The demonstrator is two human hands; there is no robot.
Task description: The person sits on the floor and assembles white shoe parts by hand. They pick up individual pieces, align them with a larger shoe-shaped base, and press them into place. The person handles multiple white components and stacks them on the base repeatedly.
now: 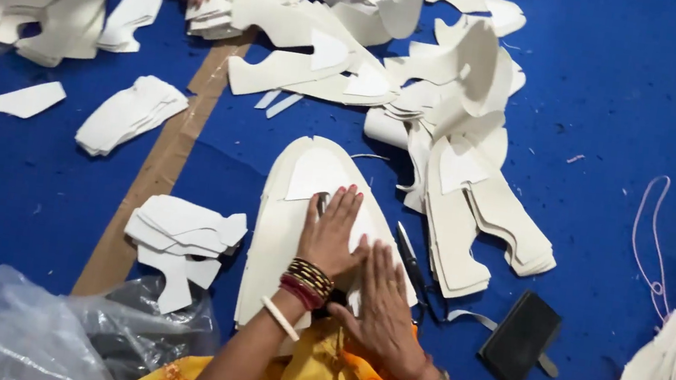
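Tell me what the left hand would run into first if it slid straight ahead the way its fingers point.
The left hand lies flat on the big white cut piece, fingers pointing up the picture. Straight ahead it would probably first cross the small white triangular piece lying on that same piece, then the blue surface.

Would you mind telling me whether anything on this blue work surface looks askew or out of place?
Several white cut pieces curl and lie jumbled rather than stacked, and a loose pink cord trails nearby. Both hands, left hand and right hand, press flat on the large white piece.

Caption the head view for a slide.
Both hands, left and right, press flat on a white cut-out stack on blue cloth.
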